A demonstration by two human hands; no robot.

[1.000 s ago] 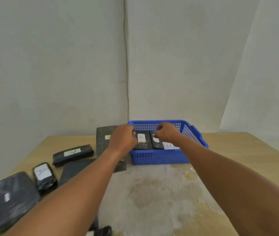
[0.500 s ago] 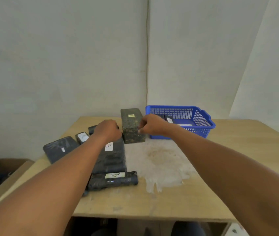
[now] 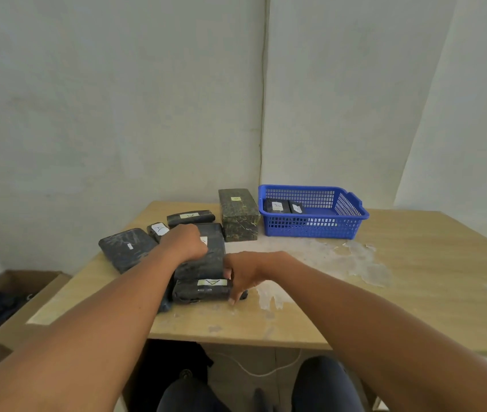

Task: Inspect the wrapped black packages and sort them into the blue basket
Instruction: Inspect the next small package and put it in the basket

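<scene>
On the wooden table (image 3: 414,281) the left hand (image 3: 184,242) lies knuckles-up on a long flat black package (image 3: 211,260); its fingers curl down over the package's top, though whether they truly grip it or only rest there is hard to tell from this angle. The right hand (image 3: 242,273) reaches to the right end of a smaller wrapped package (image 3: 202,289) bearing a white label, with fingers bent round that end and fingertips touching the table.

The blue basket (image 3: 313,230) stands at the far side of the table, well apart from both hands, with two labelled black packages (image 3: 284,207) side by side in its left part. Just left of the basket is a tall dark block (image 3: 238,217) with a small yellow tag. Further left lie three more wrapped packages (image 3: 126,248), near one another.

A cardboard box (image 3: 13,295) sits on the floor at left.
</scene>
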